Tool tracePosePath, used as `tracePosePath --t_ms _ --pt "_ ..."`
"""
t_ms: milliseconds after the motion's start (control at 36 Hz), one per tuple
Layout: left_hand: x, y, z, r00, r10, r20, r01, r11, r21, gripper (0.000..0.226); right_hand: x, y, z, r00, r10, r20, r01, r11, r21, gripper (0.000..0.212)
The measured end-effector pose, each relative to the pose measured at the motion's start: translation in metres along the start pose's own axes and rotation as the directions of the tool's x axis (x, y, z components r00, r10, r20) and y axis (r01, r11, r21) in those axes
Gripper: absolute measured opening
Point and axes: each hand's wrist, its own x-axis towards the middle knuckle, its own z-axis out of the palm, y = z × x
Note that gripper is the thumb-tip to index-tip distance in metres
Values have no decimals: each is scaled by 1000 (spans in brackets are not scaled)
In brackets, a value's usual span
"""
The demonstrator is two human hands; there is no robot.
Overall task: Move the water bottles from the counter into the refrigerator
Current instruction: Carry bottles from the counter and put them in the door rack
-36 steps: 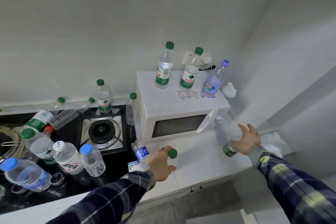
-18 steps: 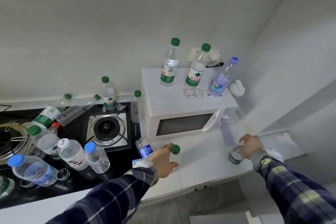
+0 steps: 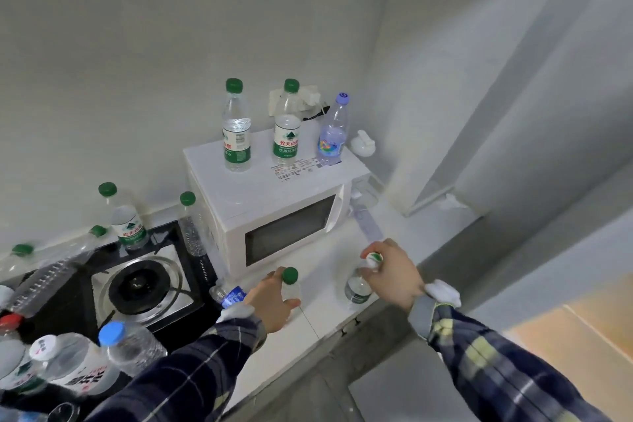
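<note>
My left hand (image 3: 272, 301) grips a green-capped water bottle (image 3: 290, 281) that stands on the white counter (image 3: 325, 312) in front of the microwave (image 3: 274, 202). My right hand (image 3: 394, 272) grips the top of a second clear bottle (image 3: 358, 289) with a green label, near the counter's front edge. Three more bottles stand on the microwave: two green-capped (image 3: 235, 127) (image 3: 287, 123) and one purple-capped (image 3: 334, 130). Several other bottles stand or lie around the gas stove (image 3: 140, 284) at the left. The refrigerator is not in sight.
A small blue-labelled bottle (image 3: 229, 295) lies beside my left wrist. A white wall socket with a plug (image 3: 305, 99) sits behind the microwave, a small white object (image 3: 363, 146) on its right. A grey wall corner stands at the right, a wooden floor (image 3: 582, 329) below.
The view swung left and tilted. My right hand moved from the bottle's side to its top and closed round it. My left hand stays on the green-capped bottle.
</note>
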Motion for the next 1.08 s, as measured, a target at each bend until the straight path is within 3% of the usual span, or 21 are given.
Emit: tracePosePath --t_ms 278,500,583,667,833,1083 --pt "-4 -3 3 998 54 23 -52 996 -73 80 -111 9 -2 981 165 -101 -154 983 104 23" --pt "-50 46 4 959 264 105 -261 965 -42 55 -198 26 -5 939 291 -183 -268 953 142 21" --pt "-74 75 12 919 358 164 -349 934 -80 33 -222 33 -11 904 357 -236 -316 928 196 23" --pt "-100 110 20 865 463 195 -446 886 -126 29 -246 40 -17 862 416 -289 -350 902 253 22" --pt "-148 176 40 746 629 219 -588 777 -226 51 -301 56 -37 756 523 -394 -408 847 341 26" --pt "-204 243 63 605 744 283 -687 668 -287 55 -388 67 -67 583 623 -522 -441 782 440 37"
